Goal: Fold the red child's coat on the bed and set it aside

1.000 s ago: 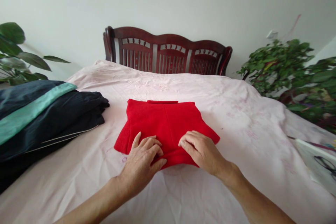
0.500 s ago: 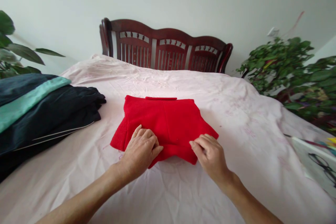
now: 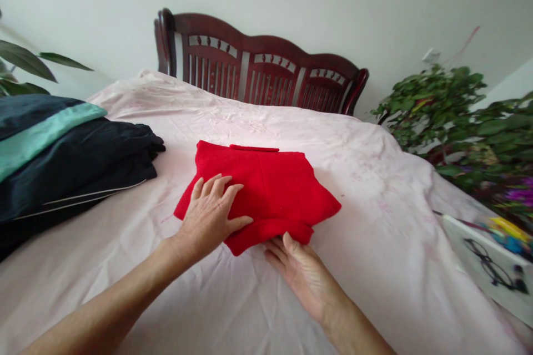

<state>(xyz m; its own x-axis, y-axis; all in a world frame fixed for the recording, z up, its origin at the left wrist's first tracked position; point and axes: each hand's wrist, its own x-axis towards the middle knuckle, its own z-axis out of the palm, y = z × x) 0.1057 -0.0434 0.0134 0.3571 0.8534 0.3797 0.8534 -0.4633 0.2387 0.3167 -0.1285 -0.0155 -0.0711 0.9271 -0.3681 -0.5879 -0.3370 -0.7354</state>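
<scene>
A folded red garment of thick cloth lies in the middle of the bed, with a narrow raised strip along its far edge. My left hand rests on its near left part, fingers spread and thumb pointing right. At the near edge, my right hand is palm up: its thumb sits on the cloth while the fingers slip under the edge, partly hidden. The near edge shows a turned-up band between the two hands.
Dark clothes with a mint stripe are piled at the left on the pale bedsheet. A wooden headboard stands behind. Leafy plants grow at the right, above a white surface holding black glasses.
My right hand has moved left and turned palm up, going under the garment's near edge. My left hand has opened, its fingers spreading on the cloth. The view has tilted slightly.
</scene>
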